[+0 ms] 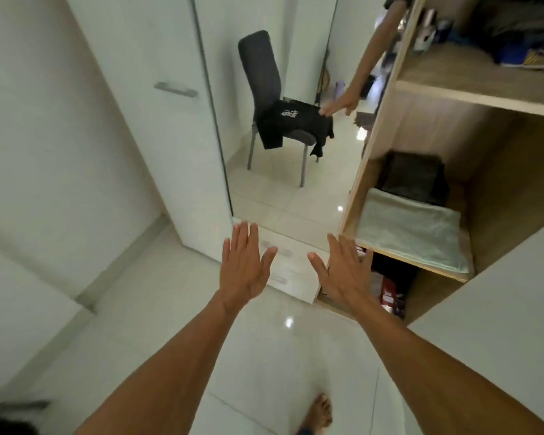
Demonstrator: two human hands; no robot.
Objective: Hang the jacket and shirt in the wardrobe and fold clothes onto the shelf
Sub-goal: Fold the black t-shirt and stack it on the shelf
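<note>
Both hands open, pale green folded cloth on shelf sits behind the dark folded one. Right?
No. Head view: the pale green folded cloth on the shelf lies in front of the dark folded garment. Left hand and right hand are open.

Even indoor light; 3 glare spots on floor point(264, 356); edges warped, slight blur esp. left.

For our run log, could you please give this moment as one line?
left hand open, empty | right hand open, empty | black shirt draped on chair | folded clothes on shelf
</note>
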